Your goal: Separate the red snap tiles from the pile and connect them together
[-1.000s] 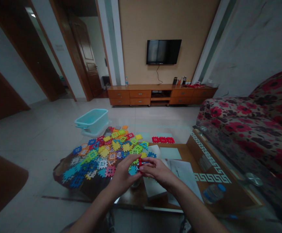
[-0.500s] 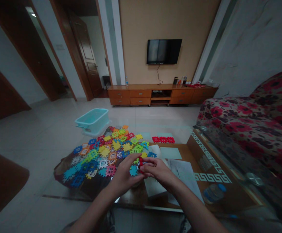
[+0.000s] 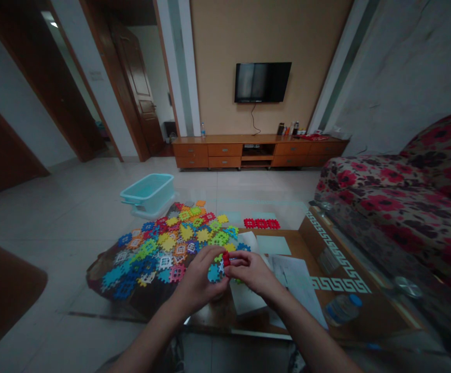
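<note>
My left hand (image 3: 200,277) and my right hand (image 3: 251,270) meet over the near edge of a glass table (image 3: 338,269). Both are closed, pinching a small red puzzle tile (image 3: 226,258) between their fingertips. A blue tile (image 3: 213,273) lies just under the left fingers. To the left spreads a pile of several colourful interlocking tiles (image 3: 163,243). A short row of joined red tiles (image 3: 261,224) lies farther back on the table.
Papers (image 3: 287,272) and a pale green sheet (image 3: 272,244) lie under the glass to the right. A capped plastic bottle (image 3: 340,310) lies near the right front. A turquoise tub (image 3: 148,194) stands on the floor behind the pile. A flowered sofa (image 3: 400,207) fills the right side.
Both hands have edged slightly away from me and upward with the red tile still pinched between them. The rest has not moved.
</note>
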The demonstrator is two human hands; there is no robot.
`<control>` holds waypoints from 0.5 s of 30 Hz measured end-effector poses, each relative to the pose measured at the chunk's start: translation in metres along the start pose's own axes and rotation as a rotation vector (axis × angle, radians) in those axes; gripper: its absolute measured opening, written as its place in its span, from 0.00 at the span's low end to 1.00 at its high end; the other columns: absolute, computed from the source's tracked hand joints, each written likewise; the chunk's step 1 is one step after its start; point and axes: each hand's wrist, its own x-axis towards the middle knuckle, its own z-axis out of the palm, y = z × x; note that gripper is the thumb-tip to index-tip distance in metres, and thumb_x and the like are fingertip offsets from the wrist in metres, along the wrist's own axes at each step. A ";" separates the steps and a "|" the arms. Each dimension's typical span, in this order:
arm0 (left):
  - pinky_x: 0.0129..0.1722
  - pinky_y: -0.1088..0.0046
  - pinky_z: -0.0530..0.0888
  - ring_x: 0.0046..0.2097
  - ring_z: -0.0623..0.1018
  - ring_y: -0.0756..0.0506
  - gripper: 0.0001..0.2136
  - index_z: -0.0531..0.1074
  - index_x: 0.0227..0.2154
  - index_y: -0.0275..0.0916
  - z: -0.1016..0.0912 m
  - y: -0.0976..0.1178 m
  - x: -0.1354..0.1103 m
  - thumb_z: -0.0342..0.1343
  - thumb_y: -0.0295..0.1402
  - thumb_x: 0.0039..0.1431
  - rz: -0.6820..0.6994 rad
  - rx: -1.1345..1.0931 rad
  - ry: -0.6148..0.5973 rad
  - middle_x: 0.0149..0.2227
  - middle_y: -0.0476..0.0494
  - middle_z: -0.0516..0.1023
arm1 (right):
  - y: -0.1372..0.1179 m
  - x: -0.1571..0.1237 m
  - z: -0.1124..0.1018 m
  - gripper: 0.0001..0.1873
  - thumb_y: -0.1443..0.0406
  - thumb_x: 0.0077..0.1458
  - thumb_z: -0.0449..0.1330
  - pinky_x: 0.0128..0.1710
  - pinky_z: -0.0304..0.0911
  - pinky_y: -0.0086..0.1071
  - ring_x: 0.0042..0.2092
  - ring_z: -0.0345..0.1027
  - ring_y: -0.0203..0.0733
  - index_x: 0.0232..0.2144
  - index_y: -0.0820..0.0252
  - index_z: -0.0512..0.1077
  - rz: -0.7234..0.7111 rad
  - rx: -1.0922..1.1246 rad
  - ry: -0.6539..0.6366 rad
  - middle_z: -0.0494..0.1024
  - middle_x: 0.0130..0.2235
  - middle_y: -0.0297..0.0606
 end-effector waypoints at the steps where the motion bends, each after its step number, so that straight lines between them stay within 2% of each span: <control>1: 0.56 0.59 0.70 0.56 0.71 0.41 0.25 0.65 0.54 0.44 0.000 0.000 0.000 0.59 0.25 0.52 -0.003 0.011 -0.004 0.53 0.41 0.71 | 0.001 0.000 0.000 0.23 0.65 0.35 0.73 0.37 0.68 0.34 0.32 0.75 0.39 0.38 0.62 0.75 -0.005 -0.009 0.003 0.81 0.29 0.35; 15: 0.52 0.60 0.73 0.52 0.73 0.41 0.25 0.67 0.51 0.42 0.000 0.007 0.001 0.58 0.23 0.48 0.002 0.080 -0.001 0.49 0.41 0.72 | 0.011 0.003 0.000 0.22 0.67 0.38 0.69 0.37 0.71 0.36 0.34 0.76 0.42 0.40 0.63 0.74 -0.050 -0.124 0.034 0.81 0.34 0.40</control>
